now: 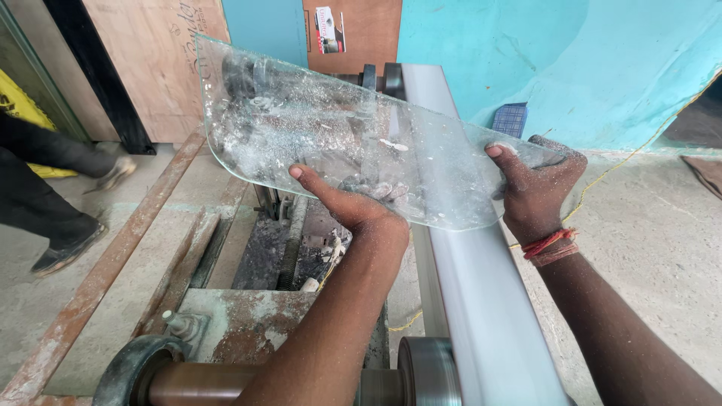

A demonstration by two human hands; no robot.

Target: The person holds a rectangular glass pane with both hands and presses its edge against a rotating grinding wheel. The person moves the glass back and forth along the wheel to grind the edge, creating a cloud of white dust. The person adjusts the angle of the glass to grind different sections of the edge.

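Note:
A clear glass pane (301, 120) with rounded corners, dusted with white powder, is held up at a tilt in front of me. My left hand (353, 204) grips its near edge from below, thumb on top and fingers showing through the glass. My right hand (535, 184) holds the pane's right end, thumb on the upper face. Below the glass a grey sanding belt (481, 301) runs away from me over a roller (429, 372).
A rusty machine frame (98, 286) with rails, a screw shaft and a wheel (131, 368) sits left of the belt. Another person's legs and shoes (53, 218) are at far left. Plywood sheets and a turquoise wall stand behind. A yellow cord lies on the concrete floor.

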